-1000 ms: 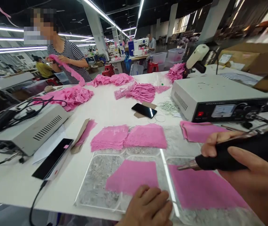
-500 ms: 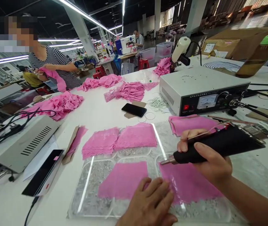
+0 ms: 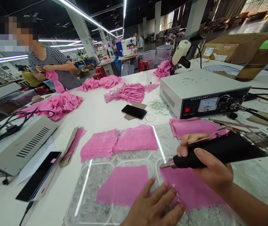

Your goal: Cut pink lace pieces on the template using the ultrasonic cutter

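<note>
My right hand [image 3: 212, 168] is wrapped round a black hand-held ultrasonic tool [image 3: 202, 152] with a narrow metal tip and a cable at its rear. The tip touches, or hovers just over, the upper left corner of the right pink fabric piece [image 3: 192, 190]; which one I cannot tell. My left hand [image 3: 156, 204] lies palm down with fingers spread, at the near left edge of that piece. Left of it is another flat pink piece [image 3: 124, 185]. Both pieces lie on a shiny patterned board [image 3: 89, 194] with rounded outlines. Two pink fabric stacks [image 3: 98, 144] sit behind them.
A grey control box [image 3: 204, 91] stands at the back right, another [image 3: 23, 142] at the left. A phone [image 3: 134, 111], elastic loops [image 3: 158, 106], a folded pink cloth [image 3: 195, 125] and pink heaps [image 3: 60, 103] are on the table. Across it, a person [image 3: 56, 67] handles pink fabric.
My left hand's fingers have spread further apart and shifted slightly right and down. The tool tip is still by the same corner, with my right hand's grip unchanged.
</note>
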Action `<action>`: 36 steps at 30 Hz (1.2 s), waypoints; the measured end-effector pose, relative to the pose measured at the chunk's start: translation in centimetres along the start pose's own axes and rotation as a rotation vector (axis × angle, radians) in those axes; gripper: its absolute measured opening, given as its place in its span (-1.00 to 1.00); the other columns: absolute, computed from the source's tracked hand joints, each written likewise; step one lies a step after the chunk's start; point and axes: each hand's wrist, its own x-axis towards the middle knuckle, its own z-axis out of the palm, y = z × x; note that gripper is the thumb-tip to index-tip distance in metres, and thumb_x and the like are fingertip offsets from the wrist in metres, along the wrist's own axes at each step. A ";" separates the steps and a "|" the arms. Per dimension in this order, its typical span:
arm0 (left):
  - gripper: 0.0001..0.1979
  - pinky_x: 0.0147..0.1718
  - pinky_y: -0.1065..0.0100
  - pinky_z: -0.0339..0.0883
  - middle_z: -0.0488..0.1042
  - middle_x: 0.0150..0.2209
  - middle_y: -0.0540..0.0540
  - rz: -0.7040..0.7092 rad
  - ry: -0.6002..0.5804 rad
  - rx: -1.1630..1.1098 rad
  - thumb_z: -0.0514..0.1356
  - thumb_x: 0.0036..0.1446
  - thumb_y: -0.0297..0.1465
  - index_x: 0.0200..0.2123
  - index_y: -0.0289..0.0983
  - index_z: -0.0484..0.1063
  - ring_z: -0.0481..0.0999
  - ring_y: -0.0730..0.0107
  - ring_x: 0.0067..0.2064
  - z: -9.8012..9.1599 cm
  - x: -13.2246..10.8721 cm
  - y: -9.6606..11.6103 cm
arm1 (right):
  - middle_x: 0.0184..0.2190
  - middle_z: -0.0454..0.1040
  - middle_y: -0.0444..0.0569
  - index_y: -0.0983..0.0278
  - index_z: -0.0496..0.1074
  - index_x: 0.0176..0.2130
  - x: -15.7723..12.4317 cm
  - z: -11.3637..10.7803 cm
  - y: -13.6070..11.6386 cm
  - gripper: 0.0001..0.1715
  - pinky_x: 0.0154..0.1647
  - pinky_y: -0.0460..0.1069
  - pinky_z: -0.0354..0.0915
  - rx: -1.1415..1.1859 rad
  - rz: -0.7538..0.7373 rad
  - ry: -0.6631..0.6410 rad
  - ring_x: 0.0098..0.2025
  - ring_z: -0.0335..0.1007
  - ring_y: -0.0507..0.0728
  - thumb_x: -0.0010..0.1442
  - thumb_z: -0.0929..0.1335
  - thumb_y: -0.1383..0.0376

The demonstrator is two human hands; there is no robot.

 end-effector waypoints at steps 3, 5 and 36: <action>-0.55 0.33 0.06 -0.10 0.49 0.07 -0.02 0.007 0.026 -0.014 0.05 0.27 0.03 0.02 -0.11 0.43 0.40 0.32 0.18 -0.1 0.1 -0.1 | -0.42 0.38 -0.11 0.18 0.46 -0.31 0.0 0.1 0.1 -0.86 -0.47 -0.01 0.39 0.007 -0.007 0.001 -0.48 0.34 0.06 0.15 0.45 0.18; -0.50 0.34 0.07 -0.13 0.50 0.06 -0.03 0.020 0.009 -0.020 0.01 0.25 0.07 0.02 -0.11 0.45 0.40 0.32 0.18 -0.5 0.4 -0.3 | -0.41 0.38 -0.11 0.18 0.47 -0.31 -0.1 0.1 0.1 -0.87 -0.48 0.00 0.40 0.004 -0.006 -0.002 -0.48 0.34 0.07 0.15 0.45 0.19; -0.77 0.29 0.27 0.08 0.54 0.01 0.02 0.039 -0.137 -0.195 0.11 0.35 -0.27 -0.04 -0.21 0.46 0.43 0.40 0.15 -4.0 1.5 -0.3 | -0.44 0.35 -0.11 0.17 0.47 -0.32 -0.9 -0.1 -1.1 -0.86 -0.53 0.00 0.38 0.065 0.084 -0.081 -0.54 0.32 0.06 0.13 0.47 0.18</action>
